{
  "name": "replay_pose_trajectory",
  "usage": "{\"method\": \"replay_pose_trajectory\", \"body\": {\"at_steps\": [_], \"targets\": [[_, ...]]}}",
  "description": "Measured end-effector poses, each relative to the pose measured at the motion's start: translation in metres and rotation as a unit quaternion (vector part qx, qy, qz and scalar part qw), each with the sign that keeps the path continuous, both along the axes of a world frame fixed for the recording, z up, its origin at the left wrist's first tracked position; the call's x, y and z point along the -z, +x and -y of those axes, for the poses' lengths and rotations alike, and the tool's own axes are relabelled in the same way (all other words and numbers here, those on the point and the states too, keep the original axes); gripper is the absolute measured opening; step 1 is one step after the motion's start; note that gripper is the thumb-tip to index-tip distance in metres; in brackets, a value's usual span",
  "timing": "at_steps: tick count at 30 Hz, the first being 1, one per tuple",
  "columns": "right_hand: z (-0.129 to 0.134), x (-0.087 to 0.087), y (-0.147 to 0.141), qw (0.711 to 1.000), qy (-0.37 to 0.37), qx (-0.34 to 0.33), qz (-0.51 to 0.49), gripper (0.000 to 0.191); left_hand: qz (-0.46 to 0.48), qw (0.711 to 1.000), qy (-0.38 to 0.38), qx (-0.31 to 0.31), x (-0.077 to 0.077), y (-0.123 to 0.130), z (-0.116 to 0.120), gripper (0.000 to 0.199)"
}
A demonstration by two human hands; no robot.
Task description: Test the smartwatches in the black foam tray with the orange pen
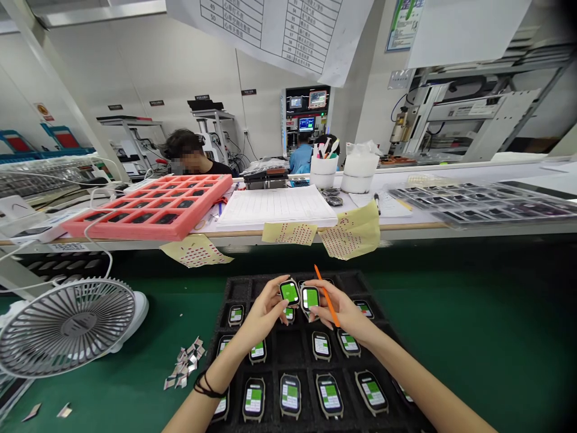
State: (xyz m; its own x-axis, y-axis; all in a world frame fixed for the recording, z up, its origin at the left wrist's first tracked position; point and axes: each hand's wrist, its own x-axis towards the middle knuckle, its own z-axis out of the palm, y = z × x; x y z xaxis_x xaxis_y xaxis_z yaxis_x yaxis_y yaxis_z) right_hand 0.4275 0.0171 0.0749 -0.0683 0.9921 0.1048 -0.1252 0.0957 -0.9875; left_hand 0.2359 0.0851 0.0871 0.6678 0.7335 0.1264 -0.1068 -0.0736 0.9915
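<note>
My left hand (269, 305) is closed on a smartwatch (289, 292) without a strap, its screen mostly green. Right beside it, my right hand (336, 308) grips a second smartwatch (310, 298) with a green and white screen. An orange pen-like stick (326, 294) also lies across the fingers of my right hand. Both watches are held above a black foam tray (288, 347), whose compartments hold several more lit watches, such as the watch (290, 396) in the near row. The compartment below my hands shows no watch.
A grey fan (74, 328) stands on the green mat at left, near a pile of small strips (184, 362). On the shelf are a red foam tray (180, 225), paper sheets (277, 204) and clear trays (491, 201). A person (192, 153) sits beyond.
</note>
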Motion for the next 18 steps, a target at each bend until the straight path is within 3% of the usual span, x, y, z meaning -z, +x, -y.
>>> {"method": "replay_pose_trajectory", "body": {"at_steps": [4,10,18], "targets": [[0.0019,-0.0040,-0.0011,1.000,-0.008,0.008,-0.004,0.039,-0.015,0.999,0.011,-0.031,-0.0004,0.0000,-0.0017,0.051],[0.0025,-0.0056,-0.0038,0.995,-0.023,0.099,0.017,0.027,-0.055,0.994,0.005,-0.093,-0.0016,0.0012,-0.0013,0.042],[-0.0010,0.0010,-0.0025,0.995,-0.027,0.092,0.022,0.028,-0.048,0.996,0.034,-0.066,0.0035,0.0013,-0.0016,0.037]]}}
